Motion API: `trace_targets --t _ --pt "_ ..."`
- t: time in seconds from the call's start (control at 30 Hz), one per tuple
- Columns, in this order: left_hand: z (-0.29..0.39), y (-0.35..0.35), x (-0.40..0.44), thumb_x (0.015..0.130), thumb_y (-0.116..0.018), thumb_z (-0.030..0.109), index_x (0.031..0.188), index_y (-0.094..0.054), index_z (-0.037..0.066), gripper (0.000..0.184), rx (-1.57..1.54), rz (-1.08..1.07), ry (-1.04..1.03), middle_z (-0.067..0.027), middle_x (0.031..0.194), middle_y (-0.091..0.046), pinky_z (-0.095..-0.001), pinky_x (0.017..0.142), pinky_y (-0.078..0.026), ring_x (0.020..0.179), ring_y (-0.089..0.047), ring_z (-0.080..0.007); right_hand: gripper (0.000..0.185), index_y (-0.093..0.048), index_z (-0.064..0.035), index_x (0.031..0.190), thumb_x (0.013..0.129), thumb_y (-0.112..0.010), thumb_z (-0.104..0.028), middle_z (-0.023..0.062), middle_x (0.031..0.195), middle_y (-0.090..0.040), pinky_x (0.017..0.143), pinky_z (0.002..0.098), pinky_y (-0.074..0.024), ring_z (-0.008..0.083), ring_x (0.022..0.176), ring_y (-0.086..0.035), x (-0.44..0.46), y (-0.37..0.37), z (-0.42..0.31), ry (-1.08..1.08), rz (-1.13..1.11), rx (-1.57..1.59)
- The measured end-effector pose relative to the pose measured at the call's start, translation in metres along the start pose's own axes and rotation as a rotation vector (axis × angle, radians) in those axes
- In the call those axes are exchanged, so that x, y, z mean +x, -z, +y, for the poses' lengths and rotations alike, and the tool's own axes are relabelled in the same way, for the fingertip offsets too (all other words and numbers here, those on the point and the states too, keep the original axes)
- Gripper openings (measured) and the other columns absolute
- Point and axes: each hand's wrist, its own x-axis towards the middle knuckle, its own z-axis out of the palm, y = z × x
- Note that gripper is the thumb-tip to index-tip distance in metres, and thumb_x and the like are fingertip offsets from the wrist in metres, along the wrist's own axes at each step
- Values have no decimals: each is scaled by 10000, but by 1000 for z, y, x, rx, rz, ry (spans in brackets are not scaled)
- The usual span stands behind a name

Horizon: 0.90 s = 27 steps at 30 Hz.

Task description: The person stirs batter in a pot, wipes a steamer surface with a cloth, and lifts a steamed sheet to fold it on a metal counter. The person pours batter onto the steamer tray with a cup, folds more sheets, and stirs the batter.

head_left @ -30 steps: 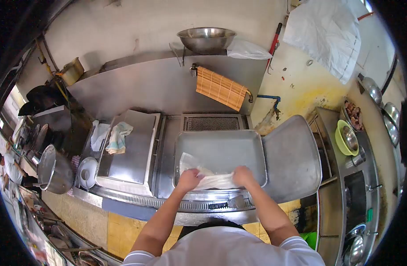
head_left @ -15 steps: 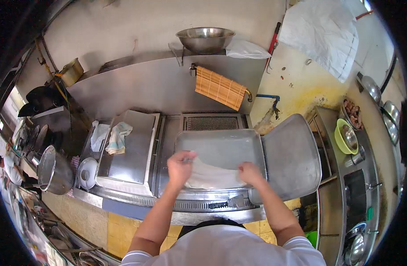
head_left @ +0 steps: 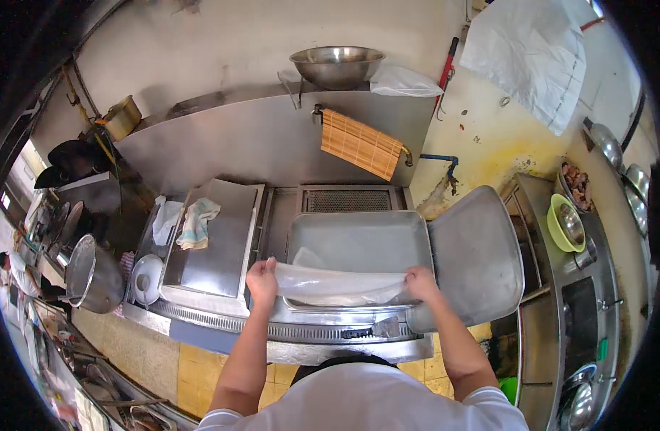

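A whitish, translucent sheet (head_left: 340, 286) is stretched between my two hands over the front part of a shallow metal tray (head_left: 366, 233). My left hand (head_left: 262, 280) pinches its left end, just outside the tray's left edge. At the right end, my right hand (head_left: 420, 282) grips the sheet near the tray's right rim. A loose flap of the same pale material lies in the tray behind the stretched part. Whether it is cloth or plastic I cannot tell.
Right of the tray leans a metal lid (head_left: 477, 258). A steel box (head_left: 215, 251) with a striped cloth (head_left: 197, 223) stands to the left, beside a large pot (head_left: 93, 273). A scraper (head_left: 384, 328) lies on the front ledge. A distant person (head_left: 24, 276) is at far left.
My hands have moved apart, the left one outward to the left and the right one slightly right. The sheet between them is now longer and tauter.
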Motion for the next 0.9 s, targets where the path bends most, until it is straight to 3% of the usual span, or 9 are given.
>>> trace_targets --t 0.07,0.23,0.3,0.4,0.5,0.6,0.7,0.77,0.9 --pt "-36 -9 4 868 -822 352 996 -769 29 351 198 -78 74 -181 932 -756 -450 826 -545 863 -713 -378 276 -763 -3 1046 921 -632 -211 197 950 -757 813 418 -562 307 870 -731 3 13 -15 -77 -66 262" --pt "32 -54 -34 867 -819 347 1110 -737 40 401 1 -338 -389 -195 1224 -695 -455 983 -510 1154 -651 -378 265 -768 4 1044 926 -730 -230 98 878 -753 766 334 -538 154 822 -678 4 73 -142 -85 -188 471" --pt "90 -67 -57 884 -809 332 1051 -729 20 363 -228 -556 -623 -212 1079 -714 -461 921 -529 1061 -684 -376 198 -769 17 1017 944 -735 -164 32 870 -736 755 306 -525 107 819 -640 12 82 -166 14 -252 497" --pt "174 -48 -72 921 -767 290 1017 -722 20 290 -156 -870 -500 -234 987 -711 -467 831 -548 949 -709 -378 161 -766 2 1049 933 -706 -93 24 945 -742 842 293 -523 102 885 -640 17 97 -189 69 -121 815" --pt "210 -38 -67 954 -725 222 1095 -749 53 221 -105 -627 -681 -198 962 -737 -424 814 -559 939 -738 -325 200 -765 -14 1078 912 -654 -28 19 1000 -742 918 289 -509 100 934 -636 19 122 -215 208 -15 1227" --pt "234 -32 -72 935 -709 165 1037 -770 48 167 -16 -466 -814 -207 950 -740 -431 778 -568 897 -735 -369 246 -762 -13 1058 876 -597 -1 28 950 -740 857 306 -522 116 906 -643 26 84 -206 266 -95 1073" --pt "240 -14 -67 895 -689 54 998 -785 46 141 -95 -402 -841 -202 944 -752 -428 781 -576 898 -750 -351 246 -754 -6 1024 860 -573 -35 55 868 -731 776 350 -532 151 856 -653 16 60 -200 -48 -239 716" --pt "228 0 -43 834 -670 -34 1042 -806 103 284 -229 -281 -816 -170 1032 -768 -370 884 -591 970 -755 -321 236 -734 7 992 853 -558 -67 99 803 -715 707 399 -526 201 789 -658 19 17 -141 71 -6 517" --pt "222 29 -24 830 -698 -41 1010 -767 26 204 -154 -211 -479 -165 844 -737 -364 782 -583 818 -745 -288 298 -735 18 1084 853 -569 -69 218 983 -737 850 412 -543 311 948 -707 14 7 -50 -140 -124 166"
